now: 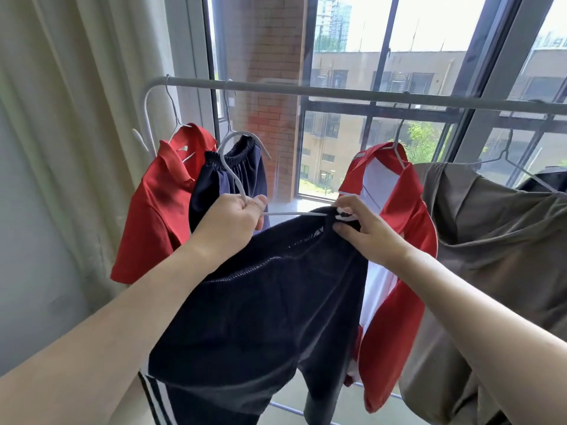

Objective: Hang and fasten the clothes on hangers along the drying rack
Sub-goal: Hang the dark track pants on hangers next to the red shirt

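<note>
The left hand (234,217) grips a white hanger (236,176) at its bend, fingers curled round the wire, thumb on top. The hanger's hook end curves up in front of the clothes behind; its straight arm runs rightward from the fist into the waistband of a pair of dark navy shorts (260,317). The right hand (365,233) pinches that waistband, with a white tag or clip in it, between thumb and fingertips at the far end of the hanger arm. The shorts hang below both hands, in front of the rack, not on the rail; white stripes show at the lower left hem.

The drying rack (337,94) carries a grey rail across the window (383,56). On it, from the left: a red polo shirt (153,210) on a white hanger, a second pair of navy shorts (242,170) just beside it, a red and white shirt (395,256) right of centre, and an olive shirt (497,256) touching it at the far right. A cream curtain (76,118) hangs at the left.
</note>
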